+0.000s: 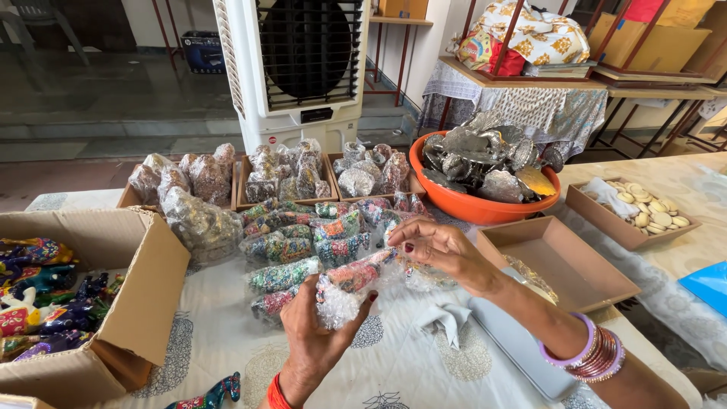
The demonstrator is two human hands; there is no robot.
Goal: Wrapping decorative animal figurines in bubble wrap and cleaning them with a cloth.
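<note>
My left hand grips a colourful painted figure wrapped in clear bubble wrap, held above the patterned tablecloth. My right hand pinches the upper end of the same wrap with its fingertips; bangles circle that wrist. Just behind both hands lies a heap of several similar wrapped colourful figures.
An open cardboard box of unwrapped painted figures stands at left. Shallow trays of wrapped items line the back, beside an orange bowl of silvery pieces. An empty brown tray, a tray of pale discs and an air cooler are nearby.
</note>
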